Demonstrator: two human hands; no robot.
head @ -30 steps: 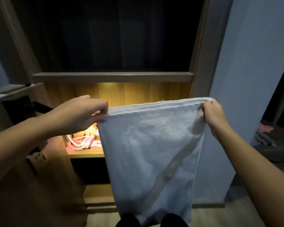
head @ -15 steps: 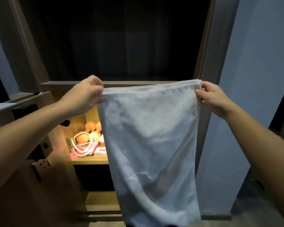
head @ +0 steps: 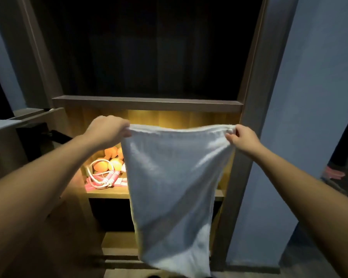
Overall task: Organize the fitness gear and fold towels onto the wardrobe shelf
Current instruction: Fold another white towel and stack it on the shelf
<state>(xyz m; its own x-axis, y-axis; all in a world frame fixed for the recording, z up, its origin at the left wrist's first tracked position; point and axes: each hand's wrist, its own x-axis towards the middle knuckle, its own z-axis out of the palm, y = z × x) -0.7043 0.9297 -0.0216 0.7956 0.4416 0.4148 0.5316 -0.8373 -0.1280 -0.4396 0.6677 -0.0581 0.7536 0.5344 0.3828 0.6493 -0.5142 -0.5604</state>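
Note:
A white towel [head: 173,187] hangs full length in front of the open wardrobe. My left hand [head: 109,129] pinches its top left corner and my right hand [head: 242,137] pinches its top right corner, so the top edge is stretched level between them. Behind the towel lies the lit wooden shelf [head: 109,194]. On its left part sit orange dumbbells [head: 111,158] and a pink and white skipping rope [head: 103,178]. The towel hides the right part of the shelf.
A wooden board [head: 147,103] caps the lit compartment, with a dark hanging space above. The wardrobe's right post [head: 249,117] stands beside a blue-grey wall [head: 309,117]. A desk edge [head: 18,119] juts in at left. Lower shelves sit beneath.
Over the last second both hands raised the towel and then brought it back down to the lit compartment's height. The view shifted with them, and the towel still hangs spread between my hands.

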